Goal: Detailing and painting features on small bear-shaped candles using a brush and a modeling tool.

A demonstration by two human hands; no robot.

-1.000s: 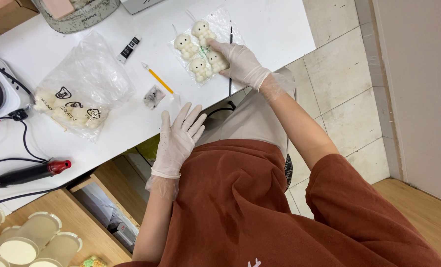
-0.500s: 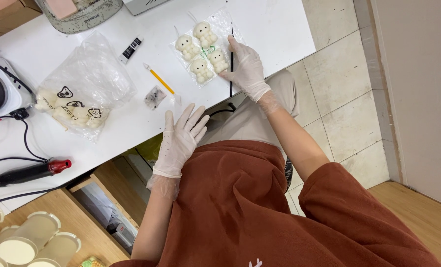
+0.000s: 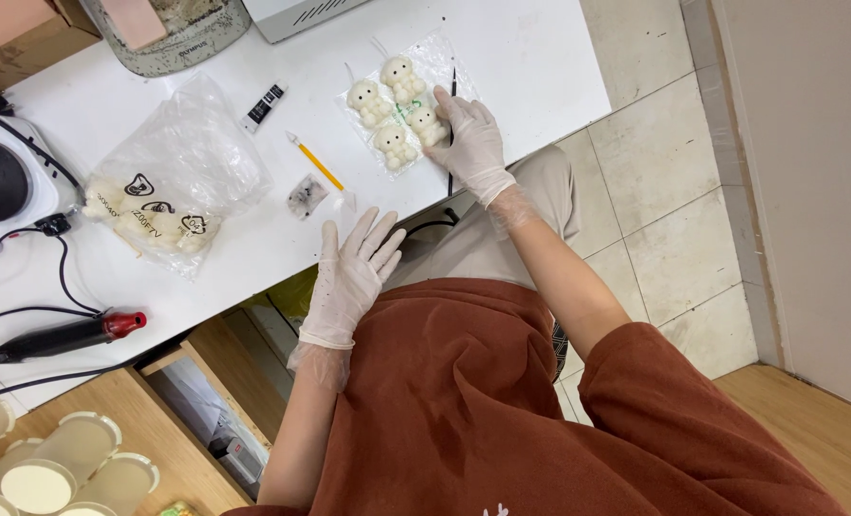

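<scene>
Both my hands wear thin pale gloves. My right hand (image 3: 471, 143) rests on the white table (image 3: 540, 57) beside several small cream figurine-shaped pieces (image 3: 395, 105) lying on a clear plastic sheet; its fingers touch the nearest piece. A thin dark tool (image 3: 451, 96) lies under or beside that hand; whether the hand grips it I cannot tell. My left hand (image 3: 354, 272) hangs flat with fingers spread at the table's near edge, holding nothing.
A yellow-handled tool (image 3: 317, 164), a small clear packet (image 3: 306, 196) and a black-and-white tube (image 3: 264, 105) lie mid-table. A plastic bag of cream pieces (image 3: 172, 186) sits left, near a black hotplate (image 3: 0, 182) and a heat tool (image 3: 63, 334). Lidded cups (image 3: 53, 463) stand lower left.
My right hand has slid slightly along the figurine pieces, over the thin dark tool. My left hand stays at the table edge.
</scene>
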